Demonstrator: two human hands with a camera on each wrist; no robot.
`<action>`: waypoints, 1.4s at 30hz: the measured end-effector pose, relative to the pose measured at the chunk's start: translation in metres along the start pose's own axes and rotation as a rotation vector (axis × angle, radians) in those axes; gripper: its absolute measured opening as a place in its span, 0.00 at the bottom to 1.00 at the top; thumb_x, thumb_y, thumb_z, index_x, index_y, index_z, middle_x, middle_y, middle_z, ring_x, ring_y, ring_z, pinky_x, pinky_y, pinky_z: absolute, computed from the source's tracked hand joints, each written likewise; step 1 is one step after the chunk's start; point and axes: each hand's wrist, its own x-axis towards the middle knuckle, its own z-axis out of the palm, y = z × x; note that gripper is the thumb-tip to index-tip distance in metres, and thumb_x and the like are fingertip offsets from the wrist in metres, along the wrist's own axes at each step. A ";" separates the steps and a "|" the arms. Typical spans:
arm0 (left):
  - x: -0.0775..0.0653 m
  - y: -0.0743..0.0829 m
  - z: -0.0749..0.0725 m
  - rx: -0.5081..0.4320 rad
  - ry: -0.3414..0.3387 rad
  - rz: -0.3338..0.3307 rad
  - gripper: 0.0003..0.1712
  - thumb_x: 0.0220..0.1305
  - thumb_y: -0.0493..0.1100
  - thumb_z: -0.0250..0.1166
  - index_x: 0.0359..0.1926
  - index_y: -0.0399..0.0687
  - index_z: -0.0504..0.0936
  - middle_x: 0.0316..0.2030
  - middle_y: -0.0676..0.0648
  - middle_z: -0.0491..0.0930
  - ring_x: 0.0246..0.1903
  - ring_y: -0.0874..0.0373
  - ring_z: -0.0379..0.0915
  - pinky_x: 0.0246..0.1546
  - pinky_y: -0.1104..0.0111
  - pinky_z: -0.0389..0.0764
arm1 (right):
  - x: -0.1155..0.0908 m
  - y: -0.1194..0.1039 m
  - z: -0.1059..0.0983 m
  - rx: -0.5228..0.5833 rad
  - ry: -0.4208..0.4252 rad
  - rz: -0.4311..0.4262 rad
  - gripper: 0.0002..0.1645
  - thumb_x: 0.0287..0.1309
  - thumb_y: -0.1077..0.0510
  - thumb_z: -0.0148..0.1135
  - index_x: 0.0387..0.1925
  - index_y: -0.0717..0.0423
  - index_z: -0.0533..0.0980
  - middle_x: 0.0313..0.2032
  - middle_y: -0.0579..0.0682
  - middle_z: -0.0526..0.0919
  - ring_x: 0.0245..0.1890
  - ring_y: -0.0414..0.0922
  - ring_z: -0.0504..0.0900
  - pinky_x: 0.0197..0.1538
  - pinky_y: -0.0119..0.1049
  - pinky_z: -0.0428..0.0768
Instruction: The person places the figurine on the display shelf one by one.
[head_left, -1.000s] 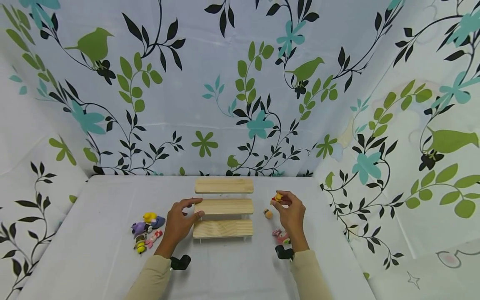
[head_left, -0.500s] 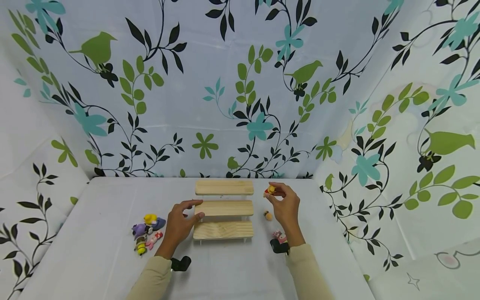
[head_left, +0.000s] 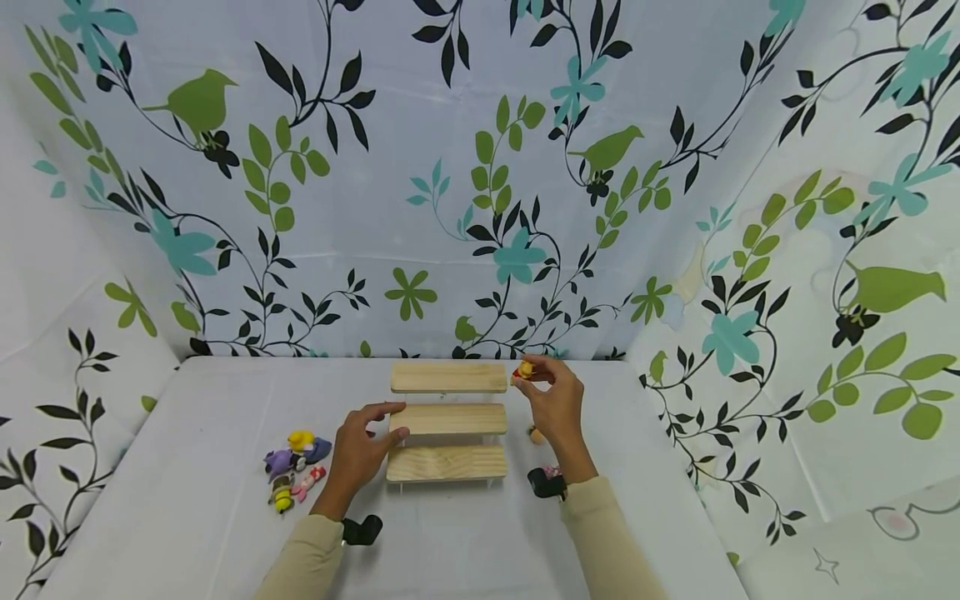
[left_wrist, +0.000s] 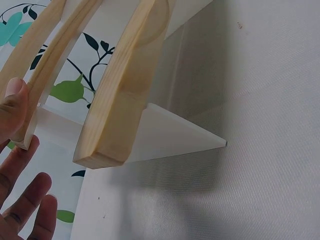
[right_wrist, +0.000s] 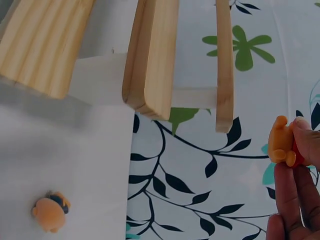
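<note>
A three-step wooden display shelf (head_left: 448,419) with white supports stands at mid-table. My left hand (head_left: 358,457) grips the left end of its middle board, thumb on one face and index finger on the other in the left wrist view; the remaining fingers (left_wrist: 31,197) are spread. Between thumb and fingertips, my right hand (head_left: 558,412) pinches a small yellow-orange bear figurine (right_wrist: 281,142) in a red top. It is held up beside the right end of the rear board (head_left: 448,377). The palm is mostly outside the right wrist view.
Several small figurines lie grouped on the left, among them a purple one (head_left: 278,461), a pink one (head_left: 310,481) and a yellow-and-black one (head_left: 281,495). Right of the shelf lies a peach figurine (right_wrist: 50,214). A pink figurine (head_left: 552,471) is partly hidden by the right wrist camera.
My right hand has carried the bear figurine leftward and farther back, from right of the shelf to beside its rear board. My left hand keeps its hold on the middle board.
</note>
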 end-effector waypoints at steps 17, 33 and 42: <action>-0.001 0.001 0.000 -0.006 -0.003 -0.022 0.26 0.67 0.48 0.76 0.65 0.61 0.85 0.66 0.47 0.82 0.63 0.47 0.74 0.60 0.49 0.78 | 0.006 -0.010 0.034 0.014 -0.057 -0.023 0.23 0.57 0.64 0.79 0.55 0.50 0.87 0.49 0.51 0.88 0.46 0.49 0.89 0.61 0.49 0.84; -0.002 0.002 0.001 -0.018 -0.001 -0.024 0.26 0.66 0.47 0.77 0.64 0.61 0.86 0.65 0.48 0.83 0.63 0.47 0.75 0.59 0.50 0.78 | 0.007 -0.005 0.048 -0.006 -0.087 -0.040 0.22 0.56 0.62 0.80 0.53 0.48 0.87 0.45 0.50 0.88 0.44 0.47 0.89 0.54 0.47 0.86; -0.001 0.001 0.000 -0.013 0.004 -0.017 0.26 0.65 0.47 0.77 0.64 0.61 0.86 0.65 0.48 0.82 0.63 0.47 0.75 0.59 0.49 0.78 | 0.007 -0.004 0.053 -0.004 -0.093 -0.024 0.22 0.57 0.61 0.80 0.54 0.50 0.87 0.45 0.50 0.88 0.44 0.48 0.87 0.57 0.50 0.83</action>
